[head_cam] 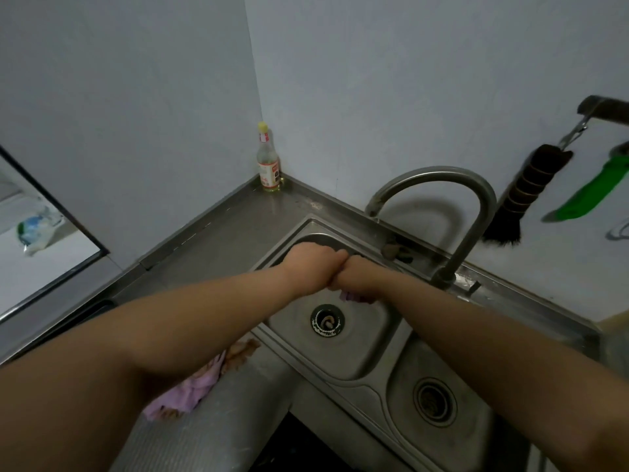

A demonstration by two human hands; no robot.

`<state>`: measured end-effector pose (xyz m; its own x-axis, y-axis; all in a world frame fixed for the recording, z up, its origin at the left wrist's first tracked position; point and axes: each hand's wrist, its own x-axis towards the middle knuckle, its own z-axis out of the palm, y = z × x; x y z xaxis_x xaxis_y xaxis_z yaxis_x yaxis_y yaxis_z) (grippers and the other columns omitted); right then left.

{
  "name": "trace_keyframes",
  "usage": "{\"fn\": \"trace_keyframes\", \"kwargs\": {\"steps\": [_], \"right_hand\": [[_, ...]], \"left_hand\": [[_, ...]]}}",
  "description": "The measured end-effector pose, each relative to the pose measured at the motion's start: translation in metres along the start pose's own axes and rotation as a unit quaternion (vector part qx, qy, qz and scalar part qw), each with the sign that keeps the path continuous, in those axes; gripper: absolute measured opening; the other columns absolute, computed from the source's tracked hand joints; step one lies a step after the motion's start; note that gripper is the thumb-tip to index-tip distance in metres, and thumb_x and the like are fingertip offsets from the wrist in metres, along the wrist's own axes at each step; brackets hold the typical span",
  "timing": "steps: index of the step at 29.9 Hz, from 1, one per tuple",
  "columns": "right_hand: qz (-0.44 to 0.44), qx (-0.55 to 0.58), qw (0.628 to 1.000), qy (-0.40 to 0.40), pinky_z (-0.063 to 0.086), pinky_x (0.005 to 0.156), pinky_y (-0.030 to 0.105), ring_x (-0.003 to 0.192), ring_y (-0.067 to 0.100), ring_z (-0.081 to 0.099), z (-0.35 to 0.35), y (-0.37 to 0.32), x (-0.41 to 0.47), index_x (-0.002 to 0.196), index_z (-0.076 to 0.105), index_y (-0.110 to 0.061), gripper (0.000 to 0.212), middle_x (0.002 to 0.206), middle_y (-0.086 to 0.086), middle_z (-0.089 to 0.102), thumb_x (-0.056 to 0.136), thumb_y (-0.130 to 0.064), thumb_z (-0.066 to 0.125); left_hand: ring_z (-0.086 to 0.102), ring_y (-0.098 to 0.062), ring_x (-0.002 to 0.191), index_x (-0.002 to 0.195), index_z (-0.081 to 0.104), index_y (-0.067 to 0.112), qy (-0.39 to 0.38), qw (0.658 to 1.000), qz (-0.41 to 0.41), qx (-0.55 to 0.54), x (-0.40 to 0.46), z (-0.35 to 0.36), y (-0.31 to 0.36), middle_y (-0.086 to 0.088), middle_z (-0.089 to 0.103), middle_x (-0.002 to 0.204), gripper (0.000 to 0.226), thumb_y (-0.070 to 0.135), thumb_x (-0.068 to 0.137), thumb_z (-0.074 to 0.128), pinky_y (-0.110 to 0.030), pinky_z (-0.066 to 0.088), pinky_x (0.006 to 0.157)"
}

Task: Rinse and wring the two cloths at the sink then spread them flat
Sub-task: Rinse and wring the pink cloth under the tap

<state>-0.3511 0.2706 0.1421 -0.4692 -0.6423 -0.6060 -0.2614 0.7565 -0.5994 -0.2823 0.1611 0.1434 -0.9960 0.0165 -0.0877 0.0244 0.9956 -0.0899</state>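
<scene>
Near, approx 7 o'clock: purple cloth (185, 390) lies bunched on the steel surface (218, 233) at sink edge, partly under left forearm. Not spread flat. No hand on it. Cannot tell if rinsed yet.

Mid-frame, over the large sink basin (360, 338): both hands pressed together, knuckle to knuckle. Left hand (311, 267) clenched; right hand (359, 275) clenched too. Scrap of a second cloth (354, 297), pinkish-purple, pokes out just below right hand at approx 6 o'clock from it, above the drain (327, 320). Judged: both hands grasp this cloth, twisting it, i.e. wring step in hand. Most of it hidden inside fists.

Far, 1 o'clock: tap (452, 199) arches over basin. No water stream visible; spout blurry.

Progress est.: roughly midway at best. One cloth being wrung; other waits on surface. Left to do: spread both flat, poss. rinse + wring the waiting one.

Far corner, 12 o'clock: bottle (269, 161).
</scene>
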Motion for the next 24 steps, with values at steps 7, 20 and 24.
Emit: {"fn": "trace_keyframes", "kwargs": {"steps": [7,20,24], "right_hand": [[0.039,0.299,0.93,-0.211,0.01,0.038,0.014,0.033,0.0,0.025,-0.032,0.021,-0.005,0.06,0.036,-0.021,0.035,0.044,-0.009,0.034,0.09,-0.013,0.051],[-0.333,-0.063,0.871,0.355,0.053,0.09,0.031,0.111,0.007,0.051,-0.004,0.081,-0.013,0.138,0.035,-0.023,0.06,0.132,-0.005,0.041,0.085,-0.021,0.063],[-0.429,-0.383,0.7,0.423,0.032,0.108,0.056,0.137,0.035,0.029,-0.006,0.106,0.004,0.141,0.03,-0.025,0.066,0.148,0.011,0.029,0.084,-0.031,0.061]], "left_hand": [[0.066,-0.025,0.082,0.12,0.056,0.014,0.11,0.979,0.158,0.061,0.024,-0.008,-0.01,-0.005,0.067,0.096,0.03,0.026,0.093,0.053,-0.029,0.045,0.057],[0.04,-0.007,0.036,0.075,0.053,0.015,-0.277,0.673,-0.257,-0.636,0.023,0.001,0.003,0.004,0.046,0.051,0.023,0.026,0.096,0.052,-0.016,0.029,0.037],[0.045,-0.005,0.036,0.073,0.051,0.015,-0.402,0.499,-0.141,-0.755,0.019,0.01,-0.01,0.005,0.05,0.051,0.023,0.025,0.094,0.05,-0.013,0.031,0.035]]}}
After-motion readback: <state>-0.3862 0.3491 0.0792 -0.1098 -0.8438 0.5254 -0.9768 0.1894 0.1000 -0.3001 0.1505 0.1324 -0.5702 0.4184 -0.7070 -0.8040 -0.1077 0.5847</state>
